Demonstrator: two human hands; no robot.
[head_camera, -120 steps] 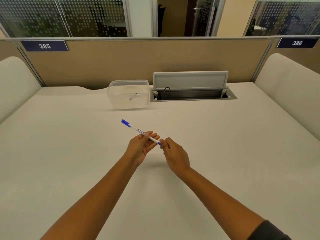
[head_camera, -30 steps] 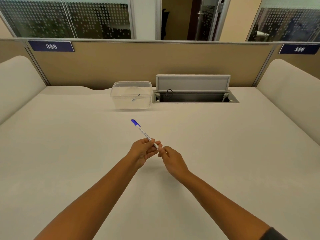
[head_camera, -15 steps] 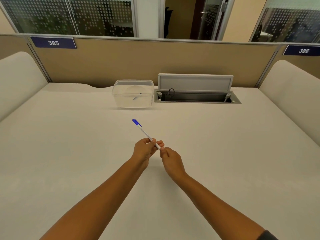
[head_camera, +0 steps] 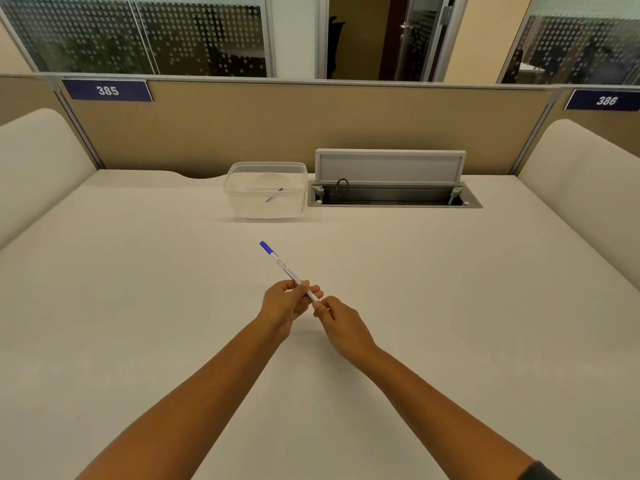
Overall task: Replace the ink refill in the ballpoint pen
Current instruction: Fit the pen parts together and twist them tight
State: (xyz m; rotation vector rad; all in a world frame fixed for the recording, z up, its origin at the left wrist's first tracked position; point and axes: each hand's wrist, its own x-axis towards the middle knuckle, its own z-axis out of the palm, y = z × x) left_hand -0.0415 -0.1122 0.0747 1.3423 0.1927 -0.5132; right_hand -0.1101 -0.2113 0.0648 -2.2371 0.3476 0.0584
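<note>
A: What is differing from four seconds ago?

B: The pen (head_camera: pixel 288 270) is now pointing more steeply toward the clear plastic tub (head_camera: pixel 266 189), and the blue piece that was showing at its near end is no longer showing. Over the last half second the pose is hardly changing.

A: How are the hands sitting?

B: The left hand (head_camera: pixel 282 306) is pinching the barrel's near part between thumb and fingers. The right hand (head_camera: pixel 341 323) is closing its fingertips on the very end of the pen, touching the left hand's fingers.

A: And the pen itself?

B: It is looking slim and white with fine print along the barrel and a blue cap on the end nearest the tub. It is hovering above the desk (head_camera: pixel 450 289), well short of the tub, which is holding a small thin blue-tipped item (head_camera: pixel 274 195).
</note>
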